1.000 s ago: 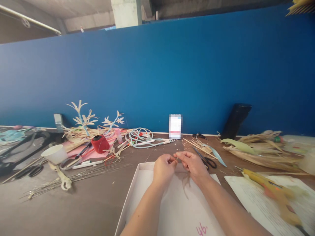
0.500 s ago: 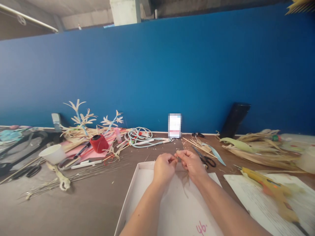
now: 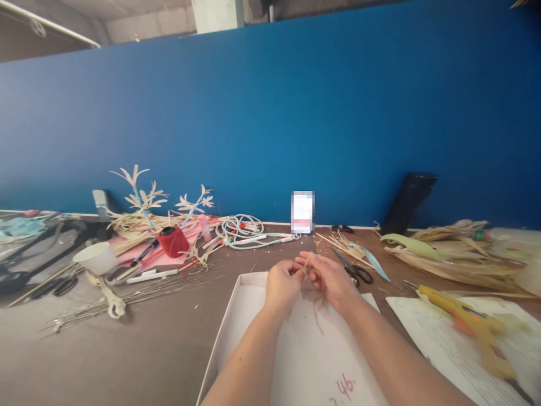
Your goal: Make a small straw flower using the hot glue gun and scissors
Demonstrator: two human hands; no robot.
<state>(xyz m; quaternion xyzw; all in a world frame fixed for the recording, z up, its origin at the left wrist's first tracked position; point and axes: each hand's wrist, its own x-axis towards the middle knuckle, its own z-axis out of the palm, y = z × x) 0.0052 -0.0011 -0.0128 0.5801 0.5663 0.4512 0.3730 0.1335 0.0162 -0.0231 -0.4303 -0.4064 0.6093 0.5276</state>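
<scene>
My left hand (image 3: 282, 288) and my right hand (image 3: 333, 281) meet over the far end of a shallow white box lid (image 3: 304, 361). Both are closed, fingertips pinched together around a thin straw-coloured strip (image 3: 306, 263). Only its small upper tip shows between the fingers; the rest of the grip is hidden. A thin, wispy brownish strand (image 3: 318, 317) hangs below my right hand over the lid, and I cannot tell whether it is the same piece. Black-handled scissors (image 3: 362, 274) lie just beyond my right hand.
To the right a yellow glue gun (image 3: 462, 316) rests on printed paper (image 3: 439, 344), with dried husks (image 3: 456, 265) behind. On the left are a red thread spool (image 3: 174, 243), a white cup (image 3: 96, 259) and wires (image 3: 143, 296). A blue partition (image 3: 270, 124) closes the back.
My right hand's fingers have shifted and opened out slightly around the strip, while my left hand keeps its pinch. The camera view has tilted a little downward.
</scene>
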